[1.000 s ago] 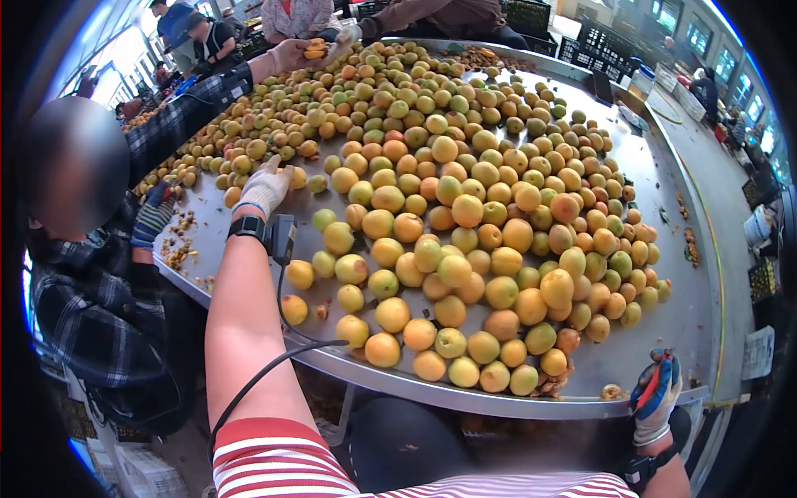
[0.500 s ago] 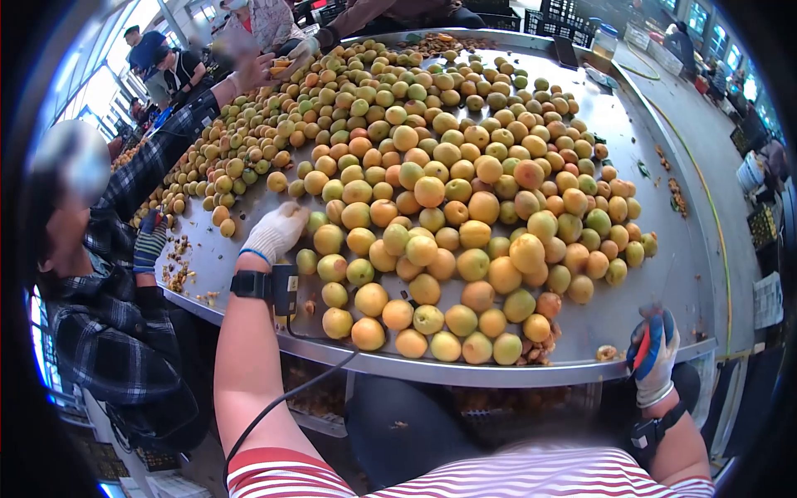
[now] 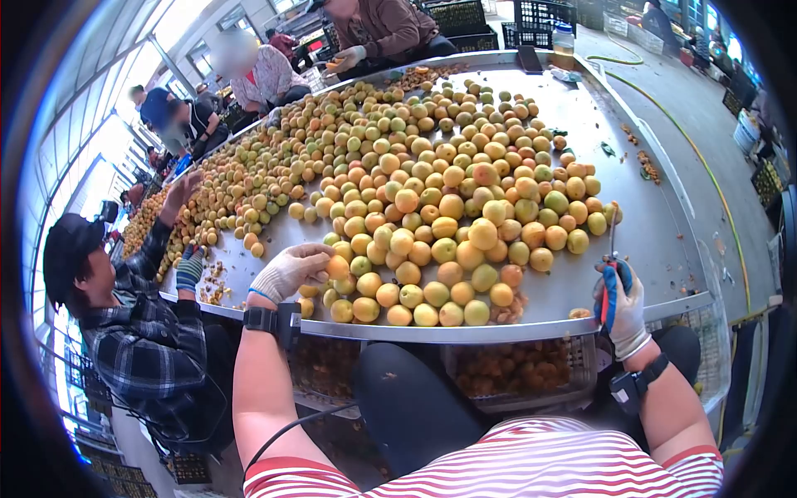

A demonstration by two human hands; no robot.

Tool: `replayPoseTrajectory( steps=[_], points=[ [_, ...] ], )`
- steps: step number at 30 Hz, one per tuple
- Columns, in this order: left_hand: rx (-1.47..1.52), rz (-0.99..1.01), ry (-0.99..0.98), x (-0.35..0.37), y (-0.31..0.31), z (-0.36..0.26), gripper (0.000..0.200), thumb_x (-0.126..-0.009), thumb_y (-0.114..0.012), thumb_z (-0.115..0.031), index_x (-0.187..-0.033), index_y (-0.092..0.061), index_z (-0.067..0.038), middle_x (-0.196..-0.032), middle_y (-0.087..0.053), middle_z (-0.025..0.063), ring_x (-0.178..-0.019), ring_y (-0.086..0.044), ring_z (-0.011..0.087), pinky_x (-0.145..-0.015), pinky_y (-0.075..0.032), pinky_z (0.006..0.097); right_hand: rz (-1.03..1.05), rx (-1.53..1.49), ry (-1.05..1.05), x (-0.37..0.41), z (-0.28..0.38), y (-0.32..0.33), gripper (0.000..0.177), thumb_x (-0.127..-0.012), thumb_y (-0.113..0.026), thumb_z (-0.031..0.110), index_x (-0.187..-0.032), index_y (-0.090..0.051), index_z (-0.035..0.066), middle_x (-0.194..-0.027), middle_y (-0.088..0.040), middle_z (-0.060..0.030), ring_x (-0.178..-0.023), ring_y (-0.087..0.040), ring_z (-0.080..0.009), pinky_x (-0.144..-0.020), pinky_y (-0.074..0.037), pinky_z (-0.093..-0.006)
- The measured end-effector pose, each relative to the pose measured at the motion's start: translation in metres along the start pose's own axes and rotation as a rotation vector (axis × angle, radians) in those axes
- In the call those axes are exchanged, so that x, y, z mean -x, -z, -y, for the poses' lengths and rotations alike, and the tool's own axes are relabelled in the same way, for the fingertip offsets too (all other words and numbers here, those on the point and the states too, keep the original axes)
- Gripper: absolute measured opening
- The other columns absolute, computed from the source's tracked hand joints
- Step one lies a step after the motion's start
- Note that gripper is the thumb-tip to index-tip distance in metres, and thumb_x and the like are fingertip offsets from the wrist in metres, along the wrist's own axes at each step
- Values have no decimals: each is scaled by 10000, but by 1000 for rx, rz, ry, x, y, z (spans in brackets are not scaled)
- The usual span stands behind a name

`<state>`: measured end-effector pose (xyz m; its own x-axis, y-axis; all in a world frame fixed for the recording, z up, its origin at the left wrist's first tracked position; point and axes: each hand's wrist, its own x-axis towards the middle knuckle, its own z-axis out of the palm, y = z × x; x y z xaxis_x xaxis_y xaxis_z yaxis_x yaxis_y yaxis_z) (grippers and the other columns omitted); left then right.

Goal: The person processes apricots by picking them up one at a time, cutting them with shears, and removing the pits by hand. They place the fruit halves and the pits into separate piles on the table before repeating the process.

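My left hand (image 3: 292,270), in a white knit glove, pinches an orange-yellow apricot (image 3: 337,267) at the near left edge of the fruit pile. Many more apricots (image 3: 444,228), yellow, orange and greenish, cover the metal sorting table (image 3: 639,257). At the near right, my right hand (image 3: 621,303) is closed around a red-handled tool (image 3: 605,300). Its thin metal blade points up and away, apart from the fruit. The glove on this hand is white with dark blue fingers, which partly hide the tool.
Under the table's raised rim stands a crate (image 3: 519,373) of fruit pieces. A co-worker in plaid (image 3: 141,349) sits close at my left; others work across the table. Scraps (image 3: 643,162) lie along the right side. A black cable (image 3: 311,423) crosses my left forearm.
My left hand has gone from resting by the pile to pinching an apricot. The right hand has lifted the tool, blade now upward. The view has shifted, and the plaid-sleeved co-worker's arm has drawn back.
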<state>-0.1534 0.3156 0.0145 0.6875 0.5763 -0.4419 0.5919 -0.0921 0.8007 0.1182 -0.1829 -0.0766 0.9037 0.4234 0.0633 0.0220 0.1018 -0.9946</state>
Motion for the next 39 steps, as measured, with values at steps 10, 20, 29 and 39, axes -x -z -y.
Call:
replayPoseTrajectory(
  steps=[10,20,29,39],
  points=[
    [21,57,-241,52,-56,-53,336,-1003,-641,-253,-1245,-655,-20,-1050,-695,39,-920,-686,123,-846,-580,278,14,-152,-154,-10,1,2,255,-1024,-616,275,-1087,-664,33,-677,-614,-44,-533,-572,-120,-483,-482,-275],
    [-378,118,-602,38,-215,-160,390,-935,-673,-250,-1232,-678,2,-1117,-722,80,-998,-685,163,-914,-537,298,-144,-500,-74,-68,86,18,414,-1037,-543,402,-1109,-637,4,-743,-592,-40,-575,-543,-138,-511,-483,-282],
    [-1120,-4,-445,-7,-313,-176,321,-765,-718,-358,-940,-771,-95,-903,-741,134,-882,-711,319,-796,-563,414,-181,-364,-136,-73,69,35,421,-1009,-606,411,-1086,-673,3,-700,-569,-27,-479,-512,-121,-400,-431,-262],
    [-1216,-188,-407,8,-342,-121,372,-731,-758,-352,-986,-675,-94,-892,-712,145,-862,-697,367,-747,-550,488,-64,-270,-140,-76,57,14,311,-1014,-630,342,-1051,-669,35,-688,-581,-23,-471,-513,-106,-394,-404,-245]
  ],
)
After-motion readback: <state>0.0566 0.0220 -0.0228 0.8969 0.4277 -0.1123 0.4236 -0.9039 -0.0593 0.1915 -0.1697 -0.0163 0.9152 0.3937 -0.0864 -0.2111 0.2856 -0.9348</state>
